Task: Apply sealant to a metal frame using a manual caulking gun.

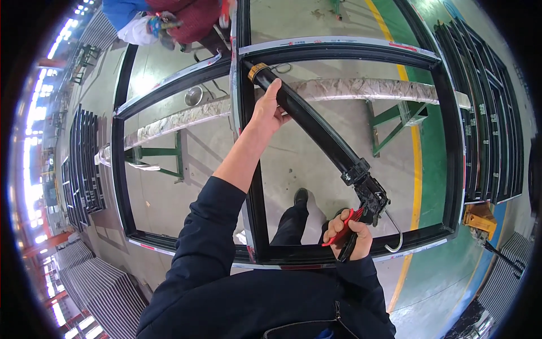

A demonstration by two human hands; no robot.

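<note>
A black caulking gun (319, 133) with a yellow-brown front ring slants across the right half of a large black window frame (450, 147). My left hand (267, 116) is wrapped around the front of its barrel, thumb along the top. At the rear end, my right hand (353, 236) grips the handle, fingers closed over the red trigger (345, 225). A bent metal rod hook (395, 240) sticks out behind it. The gun's front end lies by the corner where the middle upright (244, 101) meets the crossbar (339, 50); its tip is hard to make out.
The frame rests over a wrapped beam (361, 90) on green stands (402, 116). At the upper left a person in a dark red garment (189, 20) works close to the frame. Stacked black frames (488, 113) stand at the right, more (84, 169) at the left. A metal cup (193, 96) appears below.
</note>
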